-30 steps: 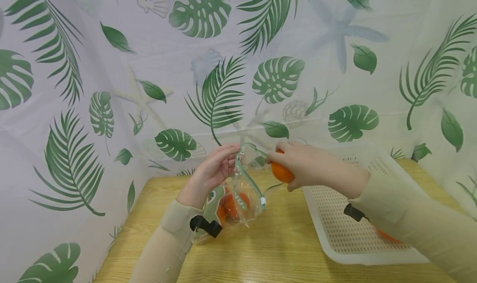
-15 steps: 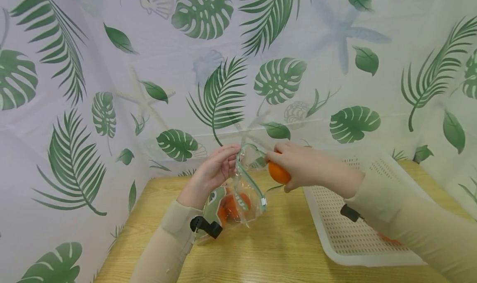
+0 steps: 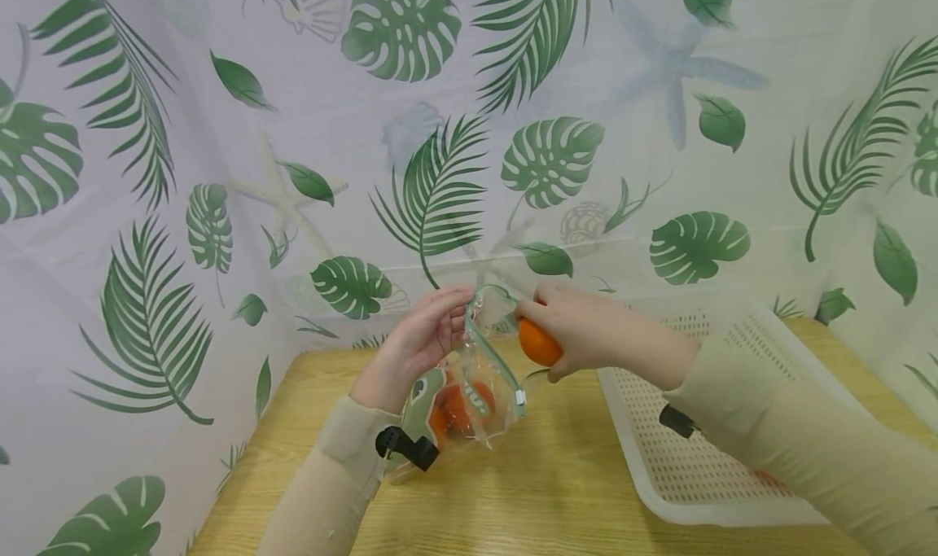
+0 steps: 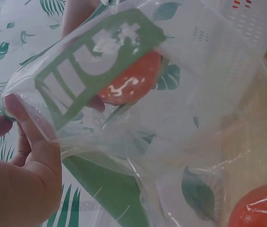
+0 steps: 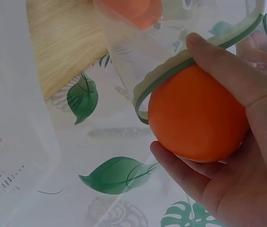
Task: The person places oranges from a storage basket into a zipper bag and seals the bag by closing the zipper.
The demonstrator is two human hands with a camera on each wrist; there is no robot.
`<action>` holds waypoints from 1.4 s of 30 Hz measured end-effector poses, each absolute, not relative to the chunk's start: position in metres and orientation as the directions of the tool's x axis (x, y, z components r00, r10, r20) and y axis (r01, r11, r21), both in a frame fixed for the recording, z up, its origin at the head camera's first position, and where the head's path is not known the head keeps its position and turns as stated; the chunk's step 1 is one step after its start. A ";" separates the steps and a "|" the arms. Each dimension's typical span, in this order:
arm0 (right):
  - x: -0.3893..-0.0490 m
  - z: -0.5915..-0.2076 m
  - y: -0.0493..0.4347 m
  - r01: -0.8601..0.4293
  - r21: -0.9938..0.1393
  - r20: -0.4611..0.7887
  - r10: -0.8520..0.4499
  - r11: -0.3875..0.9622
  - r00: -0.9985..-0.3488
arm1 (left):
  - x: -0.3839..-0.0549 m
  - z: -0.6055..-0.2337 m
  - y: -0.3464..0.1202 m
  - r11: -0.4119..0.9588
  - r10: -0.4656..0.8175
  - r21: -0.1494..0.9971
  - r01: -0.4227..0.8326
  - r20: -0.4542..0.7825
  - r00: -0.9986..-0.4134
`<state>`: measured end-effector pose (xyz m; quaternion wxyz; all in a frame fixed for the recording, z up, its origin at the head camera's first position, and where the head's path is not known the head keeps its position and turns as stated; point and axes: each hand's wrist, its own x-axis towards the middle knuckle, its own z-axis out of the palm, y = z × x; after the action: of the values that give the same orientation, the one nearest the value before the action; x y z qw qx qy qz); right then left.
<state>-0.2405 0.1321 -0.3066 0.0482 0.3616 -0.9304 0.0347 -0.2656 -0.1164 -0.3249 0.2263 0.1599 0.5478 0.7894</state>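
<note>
A clear zip bag (image 3: pixel 506 426) with green trim, a white slider and green printed patches stands on the table, its mouth held apart. My left hand (image 3: pixel 418 340) pinches the rim at the bag's left side between thumb and finger, as the left wrist view shows. Inside the bag lie several orange fruits (image 3: pixel 469 405), seen through the film. In my right hand (image 3: pixel 586 324) is another orange (image 5: pixel 197 113), gripped between thumb and fingers. This orange sits right at the green-edged mouth, and in the right wrist view the thumb lies over the rim.
To the right, a white perforated plastic basket (image 3: pixel 645 491) stands on the wooden table (image 3: pixel 557 491). Partly hidden under my right sleeve, something orange (image 3: pixel 767 476) lies in it. A leaf-printed white sheet (image 3: pixel 454 92) rises behind and at the left of the table.
My right hand has moved slightly left with the orange, closer into the bag's mouth. The left hand keeps its hold on the rim, nearly still.
</note>
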 end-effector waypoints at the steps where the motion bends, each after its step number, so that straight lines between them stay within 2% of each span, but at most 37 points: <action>1: -0.240 -0.307 0.132 -0.676 -0.028 0.112 -0.670 0.736 -0.734 | -0.265 -0.325 -0.116 -0.297 0.532 0.937 -0.183 0.004 -0.847; 11: -0.239 -0.311 0.132 -0.692 -0.067 0.095 -0.685 0.719 -0.722 | -0.265 -0.325 -0.115 -0.287 0.532 0.941 -0.180 0.000 -0.846; 18: -0.239 -0.309 0.132 -0.725 -0.018 0.125 -0.717 0.689 -0.685 | -0.265 -0.323 -0.115 -0.278 0.520 0.945 -0.171 -0.001 -0.854; 33: -0.233 -0.311 0.140 -0.670 -0.061 0.059 -0.668 0.740 -0.742 | -0.264 -0.320 -0.120 -0.275 0.514 0.946 -0.170 -0.005 -0.857; 42: -0.225 -0.310 0.146 -0.690 -0.006 0.071 -0.688 0.724 -0.722 | -0.265 -0.322 -0.120 -0.280 0.510 0.943 -0.177 -0.010 -0.860</action>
<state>-0.2248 0.1462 -0.3097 0.0320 0.3712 -0.9279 0.0162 -0.2654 -0.1197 -0.3216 0.2186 0.1487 0.5587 0.7861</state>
